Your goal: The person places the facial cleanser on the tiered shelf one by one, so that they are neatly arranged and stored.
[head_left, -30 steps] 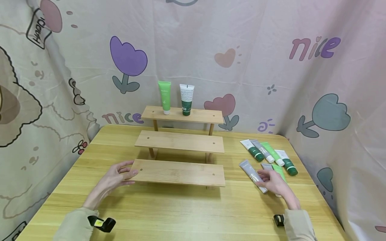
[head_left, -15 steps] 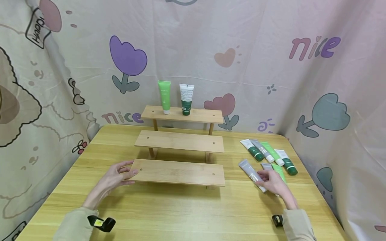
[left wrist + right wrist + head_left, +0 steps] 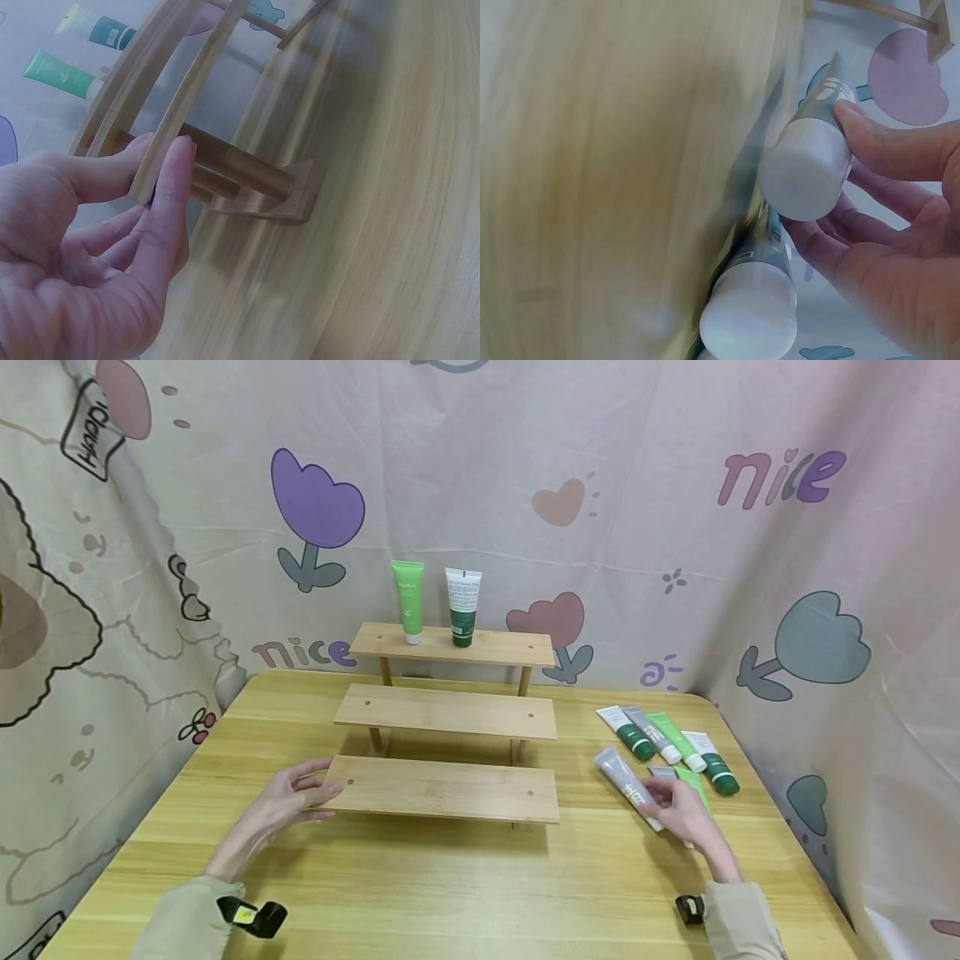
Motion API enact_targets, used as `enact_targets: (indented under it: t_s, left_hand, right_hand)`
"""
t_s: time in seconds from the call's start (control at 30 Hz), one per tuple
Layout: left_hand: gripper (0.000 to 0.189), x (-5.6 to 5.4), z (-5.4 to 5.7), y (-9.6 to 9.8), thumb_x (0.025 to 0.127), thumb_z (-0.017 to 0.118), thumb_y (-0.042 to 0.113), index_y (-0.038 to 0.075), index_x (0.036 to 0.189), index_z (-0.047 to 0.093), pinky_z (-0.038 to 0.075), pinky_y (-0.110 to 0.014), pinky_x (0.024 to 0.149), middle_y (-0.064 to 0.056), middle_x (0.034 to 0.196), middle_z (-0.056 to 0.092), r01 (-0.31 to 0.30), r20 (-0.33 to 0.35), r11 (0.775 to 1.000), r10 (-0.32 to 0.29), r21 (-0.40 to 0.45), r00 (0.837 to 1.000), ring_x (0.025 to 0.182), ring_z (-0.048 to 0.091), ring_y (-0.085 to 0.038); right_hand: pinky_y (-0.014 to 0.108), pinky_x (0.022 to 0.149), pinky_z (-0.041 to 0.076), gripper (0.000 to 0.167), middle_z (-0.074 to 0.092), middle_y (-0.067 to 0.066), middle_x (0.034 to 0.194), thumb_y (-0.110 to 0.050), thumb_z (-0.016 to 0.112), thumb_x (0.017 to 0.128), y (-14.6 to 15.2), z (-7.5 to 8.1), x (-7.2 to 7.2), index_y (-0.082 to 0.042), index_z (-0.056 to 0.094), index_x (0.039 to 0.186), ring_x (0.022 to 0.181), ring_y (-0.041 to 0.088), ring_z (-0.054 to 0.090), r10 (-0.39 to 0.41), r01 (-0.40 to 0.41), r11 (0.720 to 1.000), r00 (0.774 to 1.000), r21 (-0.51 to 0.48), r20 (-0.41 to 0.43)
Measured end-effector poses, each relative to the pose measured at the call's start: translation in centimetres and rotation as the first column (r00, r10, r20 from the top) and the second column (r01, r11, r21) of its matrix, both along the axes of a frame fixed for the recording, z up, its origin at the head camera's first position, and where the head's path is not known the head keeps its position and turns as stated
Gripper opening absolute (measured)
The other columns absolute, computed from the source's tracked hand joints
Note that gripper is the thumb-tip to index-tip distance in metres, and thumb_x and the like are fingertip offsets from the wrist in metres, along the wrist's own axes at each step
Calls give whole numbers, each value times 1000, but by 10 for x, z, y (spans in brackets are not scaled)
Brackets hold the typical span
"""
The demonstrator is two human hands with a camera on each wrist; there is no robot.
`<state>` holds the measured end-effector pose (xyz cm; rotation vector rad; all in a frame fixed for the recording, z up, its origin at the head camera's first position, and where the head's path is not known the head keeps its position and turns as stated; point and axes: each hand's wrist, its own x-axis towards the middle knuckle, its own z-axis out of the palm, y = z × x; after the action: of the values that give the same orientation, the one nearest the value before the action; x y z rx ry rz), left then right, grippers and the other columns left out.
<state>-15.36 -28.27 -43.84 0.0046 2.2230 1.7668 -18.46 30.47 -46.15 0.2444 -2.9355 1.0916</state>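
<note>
A three-tier wooden display rack (image 3: pixel 442 789) stands mid-table. My left hand (image 3: pixel 288 795) pinches the left end of its lowest board; in the left wrist view the thumb and a finger lie on opposite faces of the board (image 3: pixel 187 94). At the right, my right hand (image 3: pixel 681 814) holds a grey squeeze tube (image 3: pixel 621 777) between thumb and fingers. Its white cap (image 3: pixel 806 169) faces the right wrist camera, and the tube looks slightly raised off the table. Under that hand, partly hidden, lie another grey tube (image 3: pixel 663 772) and a green tube (image 3: pixel 694 783).
On the top tier a green tube (image 3: pixel 408 602) and a white-and-dark-green tube (image 3: pixel 462 607) stand upright on their caps. Several more tubes (image 3: pixel 675 739) lie at the table's right side. A patterned curtain (image 3: pixel 630 527) hangs behind the table (image 3: pixel 420 893).
The grey tube in my right hand has tilted and risen a little, its flat end shifting slightly up. My left hand has stayed on the rack's lowest board.
</note>
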Motion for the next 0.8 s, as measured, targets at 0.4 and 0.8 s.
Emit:
enact_targets:
  t_s: [0.4,0.8]
  left_hand:
    - [78,0,-1,-1,102,61,14,-15,155,11,64,-28,86,-46,146,31,16,-3,999,-16,45,1000,100,65,-4]
    - [78,0,-2,-2,102,61,14,-15,155,11,64,-29,86,-46,146,31,18,-4,999,-18,43,1000,100,65,-5]
  right_hand:
    - [13,77,55,44,65,32,116,4,74,85,-8,11,0,17,58,124,91,11,63,-46,55,977,998,-207,47]
    - [6,84,50,50,61,30,122,3,71,88,-23,32,-3,15,53,132,93,-5,56,-85,108,937,993,-333,85]
